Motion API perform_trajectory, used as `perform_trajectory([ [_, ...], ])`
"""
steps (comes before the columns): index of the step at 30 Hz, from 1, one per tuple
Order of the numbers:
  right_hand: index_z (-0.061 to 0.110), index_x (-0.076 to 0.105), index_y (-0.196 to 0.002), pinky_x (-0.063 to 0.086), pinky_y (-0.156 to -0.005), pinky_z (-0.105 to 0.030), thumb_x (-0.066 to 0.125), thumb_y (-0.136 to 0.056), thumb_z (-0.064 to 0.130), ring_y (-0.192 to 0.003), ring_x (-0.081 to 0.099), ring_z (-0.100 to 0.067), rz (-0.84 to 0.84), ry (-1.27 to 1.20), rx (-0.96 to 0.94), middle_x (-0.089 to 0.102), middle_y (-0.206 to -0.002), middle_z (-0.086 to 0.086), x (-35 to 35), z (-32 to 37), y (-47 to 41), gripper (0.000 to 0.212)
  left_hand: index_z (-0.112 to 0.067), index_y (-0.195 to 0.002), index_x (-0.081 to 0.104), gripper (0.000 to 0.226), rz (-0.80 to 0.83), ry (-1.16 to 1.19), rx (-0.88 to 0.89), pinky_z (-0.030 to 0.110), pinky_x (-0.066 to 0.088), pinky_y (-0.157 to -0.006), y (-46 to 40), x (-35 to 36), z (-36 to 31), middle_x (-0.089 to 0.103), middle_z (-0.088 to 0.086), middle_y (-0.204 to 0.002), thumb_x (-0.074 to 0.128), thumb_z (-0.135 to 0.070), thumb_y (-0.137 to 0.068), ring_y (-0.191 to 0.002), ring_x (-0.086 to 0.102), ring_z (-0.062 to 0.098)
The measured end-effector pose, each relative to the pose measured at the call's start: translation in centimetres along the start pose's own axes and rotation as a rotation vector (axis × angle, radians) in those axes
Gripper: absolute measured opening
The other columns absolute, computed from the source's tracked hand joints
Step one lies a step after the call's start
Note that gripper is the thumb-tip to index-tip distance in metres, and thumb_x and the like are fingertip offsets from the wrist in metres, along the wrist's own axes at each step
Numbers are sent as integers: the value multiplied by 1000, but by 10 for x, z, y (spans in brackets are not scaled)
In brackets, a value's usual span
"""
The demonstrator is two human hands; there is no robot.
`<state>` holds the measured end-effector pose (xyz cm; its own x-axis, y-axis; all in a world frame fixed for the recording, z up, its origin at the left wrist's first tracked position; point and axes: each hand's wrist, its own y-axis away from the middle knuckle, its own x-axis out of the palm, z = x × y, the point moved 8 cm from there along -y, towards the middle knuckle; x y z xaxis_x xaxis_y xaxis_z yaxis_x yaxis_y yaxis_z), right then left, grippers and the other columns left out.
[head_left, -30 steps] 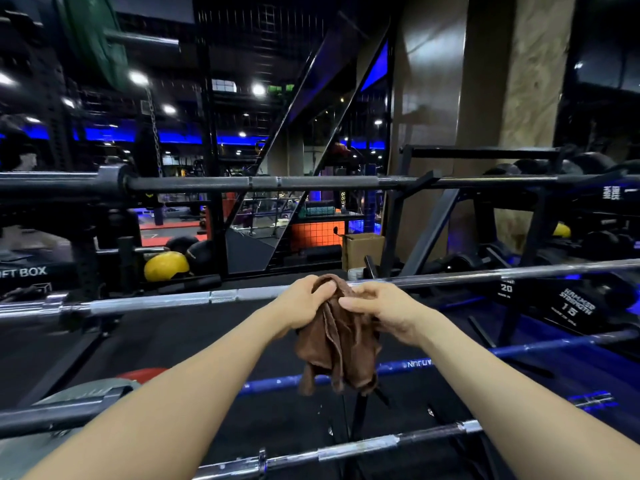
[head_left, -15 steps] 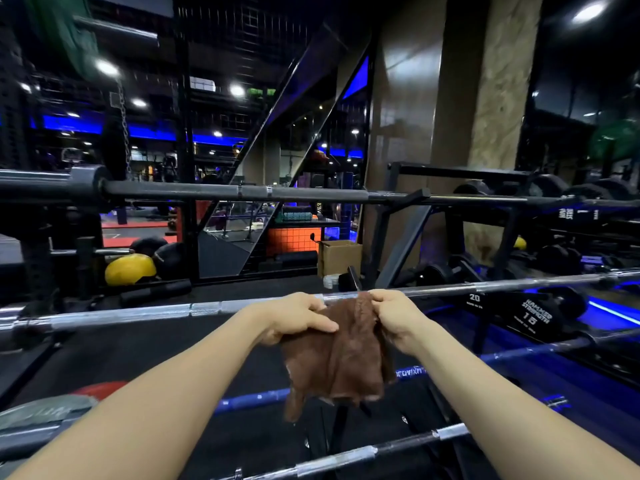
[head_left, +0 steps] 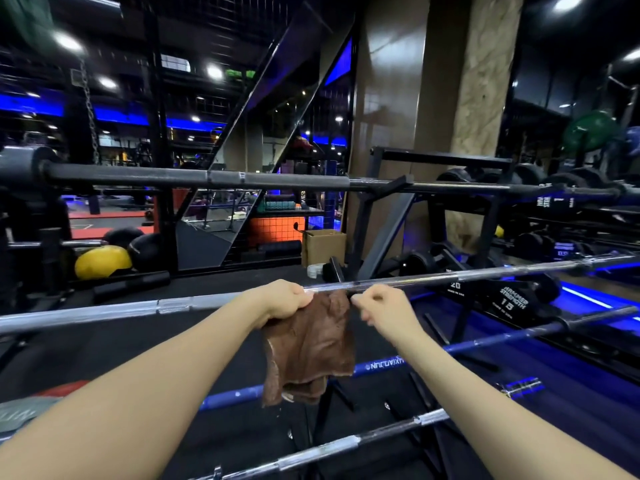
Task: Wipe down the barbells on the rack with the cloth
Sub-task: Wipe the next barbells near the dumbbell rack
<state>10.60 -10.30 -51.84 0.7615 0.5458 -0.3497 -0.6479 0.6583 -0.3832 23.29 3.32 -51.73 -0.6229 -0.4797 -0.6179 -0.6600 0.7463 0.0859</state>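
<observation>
A brown cloth (head_left: 311,344) hangs down in front of a chrome barbell (head_left: 485,273) that runs across the middle of the rack. My left hand (head_left: 285,299) grips the cloth's top left corner right at that bar. My right hand (head_left: 381,306) pinches the top right corner beside the bar. A black barbell (head_left: 194,174) lies on the rack's top level. Below the cloth run a blue barbell (head_left: 460,348) and another chrome barbell (head_left: 346,445).
The black rack frame (head_left: 388,230) stands behind the bars. Dumbbells (head_left: 519,299) marked 15 and 20 fill shelves on the right. A yellow ball (head_left: 102,261), dark balls and a cardboard box (head_left: 325,245) sit on the floor beyond. A plate edge (head_left: 20,414) shows bottom left.
Both hands have moved apart, spread the bunched cloth out flat and lifted its top edge up to the middle chrome bar. The view has shifted a little to the right.
</observation>
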Motion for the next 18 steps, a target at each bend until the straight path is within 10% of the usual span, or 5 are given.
perform_trajectory([
  [6, 15, 63, -114, 52, -92, -30, 81, -75, 30, -100, 66, -11, 559, -63, 116, 70, -108, 2, 66, -15, 29, 46, -6, -80, 63, 37, -94, 155, 37, 28, 44, -61, -16, 15, 0, 58, 8, -73, 49, -35, -98, -65, 54, 22],
  [10, 14, 60, -108, 53, -92, -37, 84, -70, 21, -98, 67, -17, 465, -90, 89, 70, -105, -2, 66, -13, 14, 46, -10, -68, 57, 40, -75, 298, 126, 28, 45, -64, -24, 9, -5, 61, 8, -71, 57, -43, -91, -65, 55, 20],
  [18, 5, 62, -114, 56, -82, -37, 71, -83, 6, -91, 68, -27, 546, -347, 161, 70, -104, -16, 71, -7, -13, 32, -20, -113, 59, 64, 198, 422, 117, 29, 46, -84, -39, 9, 21, 68, 1, -106, 80, -50, -61, -98, 62, 16],
])
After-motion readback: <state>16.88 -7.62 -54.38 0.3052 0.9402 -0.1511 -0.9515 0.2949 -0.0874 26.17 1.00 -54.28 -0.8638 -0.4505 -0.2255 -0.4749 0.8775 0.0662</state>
